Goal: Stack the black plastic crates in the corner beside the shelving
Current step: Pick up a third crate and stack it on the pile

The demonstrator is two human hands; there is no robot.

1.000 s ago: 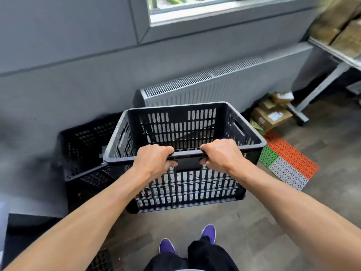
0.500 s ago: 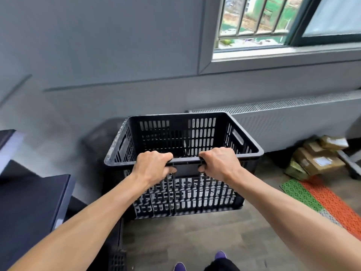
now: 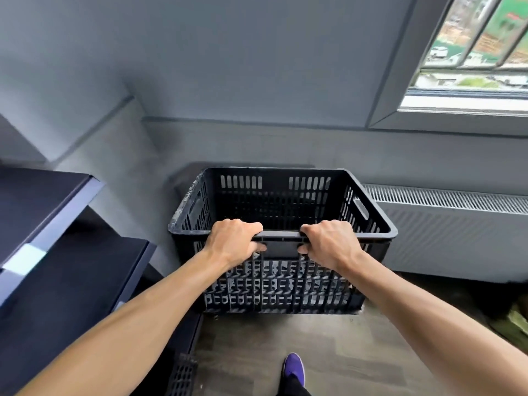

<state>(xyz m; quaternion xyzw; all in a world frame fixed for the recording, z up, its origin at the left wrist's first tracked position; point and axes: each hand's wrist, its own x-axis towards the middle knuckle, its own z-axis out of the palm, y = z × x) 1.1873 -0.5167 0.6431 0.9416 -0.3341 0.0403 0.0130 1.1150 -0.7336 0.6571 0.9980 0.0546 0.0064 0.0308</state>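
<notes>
we are swinging the black crate [image 3: 281, 224] left from the radiator [image 3: 445, 224] toward the shelving [image 3: 57, 252] corner (nearly placed), both hands [image 3: 234, 242] [image 3: 328, 242] clenching its near rim.

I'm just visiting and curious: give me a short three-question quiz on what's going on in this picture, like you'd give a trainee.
1. True or false: both hands grip the near rim of the black crate.
2. What stands right of the crate, against the wall under the window?
A. a radiator
B. a ladder
C. a bicycle
3. Fill in: the crate holds ____ inside.

Key:
1. True: the left hand and right hand both clasp that rim.
2. A, the radiator.
3. Nothing; its slotted walls show bare.
</notes>
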